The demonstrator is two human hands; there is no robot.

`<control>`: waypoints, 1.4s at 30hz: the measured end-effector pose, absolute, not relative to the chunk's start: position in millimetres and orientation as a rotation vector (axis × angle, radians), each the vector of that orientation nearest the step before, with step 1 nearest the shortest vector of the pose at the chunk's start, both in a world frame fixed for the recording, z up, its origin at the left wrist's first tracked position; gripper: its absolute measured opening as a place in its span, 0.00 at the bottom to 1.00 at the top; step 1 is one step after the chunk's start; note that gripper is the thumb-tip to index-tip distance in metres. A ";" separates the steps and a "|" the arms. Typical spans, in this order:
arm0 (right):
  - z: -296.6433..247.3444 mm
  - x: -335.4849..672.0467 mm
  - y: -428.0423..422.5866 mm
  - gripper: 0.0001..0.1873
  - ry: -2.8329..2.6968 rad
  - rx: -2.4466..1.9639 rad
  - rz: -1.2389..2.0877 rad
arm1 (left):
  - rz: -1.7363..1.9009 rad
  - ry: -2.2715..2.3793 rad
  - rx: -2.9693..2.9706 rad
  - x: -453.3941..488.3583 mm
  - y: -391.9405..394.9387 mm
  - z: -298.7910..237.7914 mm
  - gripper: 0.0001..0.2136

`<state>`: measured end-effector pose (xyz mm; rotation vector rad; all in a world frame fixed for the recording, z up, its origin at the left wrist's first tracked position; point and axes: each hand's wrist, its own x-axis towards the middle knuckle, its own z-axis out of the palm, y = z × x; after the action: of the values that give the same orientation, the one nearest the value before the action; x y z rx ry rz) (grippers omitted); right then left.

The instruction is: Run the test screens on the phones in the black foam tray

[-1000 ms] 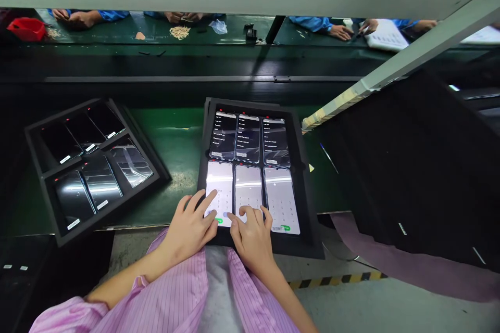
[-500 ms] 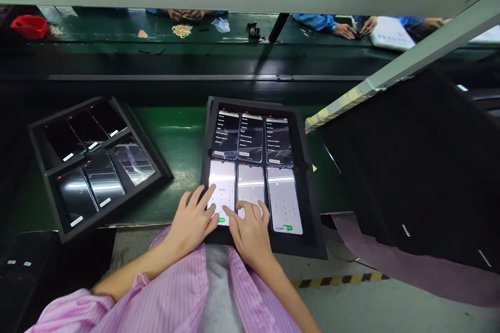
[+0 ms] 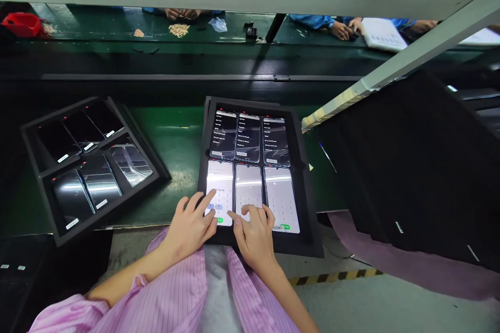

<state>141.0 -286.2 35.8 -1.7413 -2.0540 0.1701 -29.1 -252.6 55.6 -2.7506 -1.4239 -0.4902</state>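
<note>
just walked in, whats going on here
A person has the left hand and right hand over the lit keypad of the lower-left phone in a black tray. Beside it, two phones also show keypads; three phones above show text menus. Left of this tray lies another tray holding six dark-screened phones.

upper middle phone (image 3: 249, 145): white menu (image 3: 242, 131), "Change Language" can be read | lower left phone (image 3: 225, 176): keypad (image 3: 220, 200), digits 2 and 3 are readable | white labels (image 3: 72, 223) on the dark phones (image 3: 100, 179) at left: print is too small for reading
</note>
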 end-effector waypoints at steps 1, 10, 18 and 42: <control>35.9 141.7 -286.4 0.22 -2.051 -1.738 0.170 | -0.465 -1.430 -2.754 -28.7 -252.6 54.5 0.13; 40.4 144.7 -286.4 0.22 -2.047 -1.682 0.137 | -0.415 -1.476 -2.768 -29.9 -252.9 54.7 0.11; 42.1 213.5 -295.0 0.22 -1.817 -1.817 -0.094 | -0.577 -1.333 -2.799 -18.0 -250.5 62.8 0.12; 37.4 209.3 -298.4 0.22 -2.066 -1.798 0.068 | -0.334 -1.120 -3.031 14.9 -243.7 47.9 0.12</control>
<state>209.3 -298.4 37.4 -1.7977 -2.0655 0.0685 14.9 -243.7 47.9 -3.0309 -1.1204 -0.3338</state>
